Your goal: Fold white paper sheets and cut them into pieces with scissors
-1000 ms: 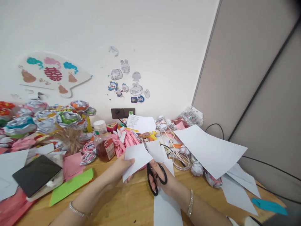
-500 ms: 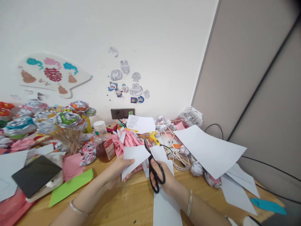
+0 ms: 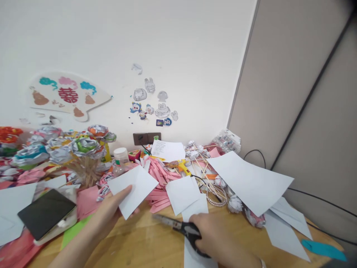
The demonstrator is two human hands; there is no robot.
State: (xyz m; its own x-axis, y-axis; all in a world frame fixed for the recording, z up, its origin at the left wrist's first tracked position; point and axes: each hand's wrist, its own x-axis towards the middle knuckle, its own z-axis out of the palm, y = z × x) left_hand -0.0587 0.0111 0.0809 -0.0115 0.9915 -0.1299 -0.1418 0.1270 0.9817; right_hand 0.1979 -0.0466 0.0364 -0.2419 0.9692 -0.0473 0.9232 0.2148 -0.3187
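Note:
A squarish piece of white paper is pinched in my left hand, thumb on top and the other fingers mostly hidden beneath. My right hand grips black-handled scissors low over the wooden table, their blades pointing left and slightly blurred. The blades look closed and stand apart from the paper. Another white paper square lies just beyond the scissors, overlapping a long white strip that runs under my right hand.
Pink paper strips pile up behind the paper. A yellow glue gun, wooden sticks and pearl strings lie to their right. Paper flowers and a black tablet-like object occupy the left. A large white sheet rests at right.
My left hand has moved left with the paper, away from the scissors. My right hand has lowered the scissors, turning their blades from upward to leftward. The white square behind now shows fully.

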